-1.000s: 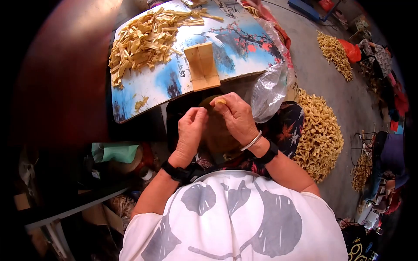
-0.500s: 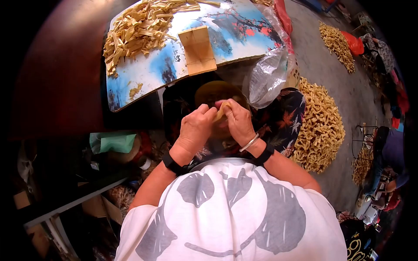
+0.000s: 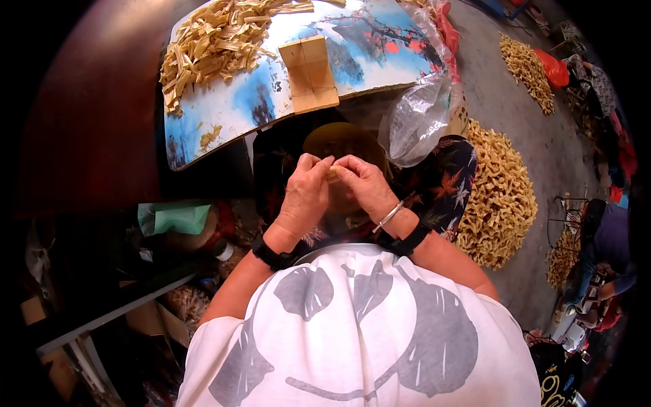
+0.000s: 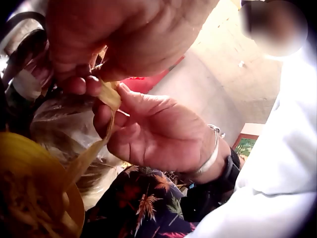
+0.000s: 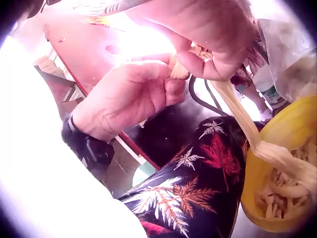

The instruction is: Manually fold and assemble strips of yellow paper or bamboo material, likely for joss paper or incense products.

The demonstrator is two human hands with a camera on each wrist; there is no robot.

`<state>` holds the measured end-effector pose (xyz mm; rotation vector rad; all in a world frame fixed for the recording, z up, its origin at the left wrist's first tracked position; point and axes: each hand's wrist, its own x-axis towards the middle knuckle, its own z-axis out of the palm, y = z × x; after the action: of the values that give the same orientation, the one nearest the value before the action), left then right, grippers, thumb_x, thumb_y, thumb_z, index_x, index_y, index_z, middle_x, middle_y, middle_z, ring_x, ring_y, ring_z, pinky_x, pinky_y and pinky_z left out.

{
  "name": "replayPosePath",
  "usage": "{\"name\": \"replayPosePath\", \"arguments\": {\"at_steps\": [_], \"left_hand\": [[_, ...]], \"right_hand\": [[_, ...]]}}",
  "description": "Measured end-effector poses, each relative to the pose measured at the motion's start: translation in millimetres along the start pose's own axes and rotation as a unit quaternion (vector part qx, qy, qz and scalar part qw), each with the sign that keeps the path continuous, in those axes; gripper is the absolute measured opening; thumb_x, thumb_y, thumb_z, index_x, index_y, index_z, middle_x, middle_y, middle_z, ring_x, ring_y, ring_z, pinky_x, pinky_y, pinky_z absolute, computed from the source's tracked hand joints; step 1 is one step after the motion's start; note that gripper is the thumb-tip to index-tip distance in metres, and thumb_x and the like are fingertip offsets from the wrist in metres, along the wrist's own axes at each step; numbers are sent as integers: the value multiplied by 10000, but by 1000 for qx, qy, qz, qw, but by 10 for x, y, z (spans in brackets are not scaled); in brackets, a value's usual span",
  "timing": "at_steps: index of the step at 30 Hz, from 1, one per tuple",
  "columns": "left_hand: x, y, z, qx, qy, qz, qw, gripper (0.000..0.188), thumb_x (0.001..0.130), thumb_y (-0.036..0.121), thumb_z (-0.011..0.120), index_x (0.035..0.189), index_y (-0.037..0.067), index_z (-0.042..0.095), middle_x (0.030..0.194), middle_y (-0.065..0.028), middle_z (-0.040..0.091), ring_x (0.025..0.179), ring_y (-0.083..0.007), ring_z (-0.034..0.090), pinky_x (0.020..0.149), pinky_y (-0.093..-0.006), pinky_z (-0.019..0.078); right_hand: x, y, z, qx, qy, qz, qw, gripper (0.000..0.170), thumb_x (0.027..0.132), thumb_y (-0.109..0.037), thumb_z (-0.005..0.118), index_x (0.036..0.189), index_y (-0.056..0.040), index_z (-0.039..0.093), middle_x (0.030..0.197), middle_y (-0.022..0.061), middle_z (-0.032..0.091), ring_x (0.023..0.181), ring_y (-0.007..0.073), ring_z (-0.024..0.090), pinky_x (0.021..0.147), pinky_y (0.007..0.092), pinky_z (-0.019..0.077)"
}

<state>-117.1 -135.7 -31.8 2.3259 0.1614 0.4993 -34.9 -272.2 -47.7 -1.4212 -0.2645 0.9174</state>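
A pale yellow strip point(image 4: 110, 96) is pinched between both hands, its long tail hanging toward a yellow bowl point(image 5: 292, 119) that holds more strips. In the head view the left hand point(image 3: 302, 197) and right hand point(image 3: 368, 188) meet at the fingertips above the lap. The left hand point(image 5: 130, 96) pinches a folded part of the strip point(image 5: 242, 114) in the right wrist view. Beside it, the right hand point(image 4: 163, 130) grips the strip with thumb and curled fingers.
A painted board point(image 3: 237, 108) ahead carries a heap of dry strips point(image 3: 217, 44) and a wooden block point(image 3: 308, 74). Clear plastic point(image 3: 417, 125) hangs at its right edge. On the floor at right lies a large pile of knotted pieces point(image 3: 498, 197). A green bag point(image 3: 178, 218) is at left.
The left hand was apart from the right, then came up beside it, and the fingertips now meet around the strip. The board sits higher in the head view than one second ago.
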Motion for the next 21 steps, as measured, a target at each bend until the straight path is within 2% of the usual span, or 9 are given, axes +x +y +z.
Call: {"name": "replayPosePath", "arguments": {"at_steps": [4,7,10,11,15,16,17,18,21], "left_hand": [[-64,-53,89,7,28,-14,999,292,833,-63,594,1111,14,636,939,-164,577,813,-335,628,703,-351,519],[-73,-52,66,-50,82,-76,992,185,882,0,626,1067,16,629,875,-105,615,747,-222,632,667,-296,510],[-121,-4,26,-163,33,-151,974,123,921,65,646,1034,21,622,803,-32,631,691,-99,582,632,-236,488],[-116,4,76,-170,52,-116,977,89,939,83,639,1006,25,633,786,13,630,669,-36,531,613,-199,469],[-76,-100,-39,-251,54,-180,950,37,944,73,627,953,46,652,788,33,620,655,-21,514,576,-174,430],[-49,-100,-78,-281,70,-223,931,9,891,24,641,895,26,648,735,-25,639,654,-64,569,611,-221,465],[-24,-129,-142,-270,63,-231,933,17,899,36,639,888,34,652,723,-14,627,636,-63,558,592,-223,460],[-12,-154,-204,-258,55,-237,935,32,908,49,638,881,42,655,711,-2,615,618,-61,547,573,-225,455],[5,-158,-265,-394,29,-322,860,79,942,110,640,1001,57,636,814,11,625,665,-59,550,608,-197,473]], "right_hand": [[-22,60,6,252,-108,131,953,223,1010,-268,535,1071,-79,638,1000,-10,640,873,74,602,725,240,527],[-40,-92,20,242,-56,105,963,220,1014,-271,529,1067,-76,615,1036,-2,635,939,85,613,765,237,529],[39,-66,37,202,-38,68,976,222,1017,-277,522,1037,-78,619,1028,11,643,888,95,639,730,239,540],[49,-70,72,166,-38,49,984,224,1017,-277,521,1033,-75,618,987,15,650,847,92,642,715,239,542],[-70,-286,123,-58,-4,13,998,207,1007,-247,534,1001,-58,619,779,32,650,675,113,643,631,260,530],[-113,-341,103,-135,11,13,991,197,1002,-232,541,989,-52,620,717,37,643,629,127,640,605,270,523],[-107,-282,63,-258,29,-97,961,156,974,-180,568,941,-34,613,629,82,605,604,201,638,577,328,492],[-122,-229,61,-272,39,-133,952,146,965,-169,572,930,-33,611,640,97,604,605,228,634,576,343,485],[-206,-183,104,-276,72,-192,939,107,935,-133,597,907,-30,605,667,148,602,604,312,614,581,375,477]]}}
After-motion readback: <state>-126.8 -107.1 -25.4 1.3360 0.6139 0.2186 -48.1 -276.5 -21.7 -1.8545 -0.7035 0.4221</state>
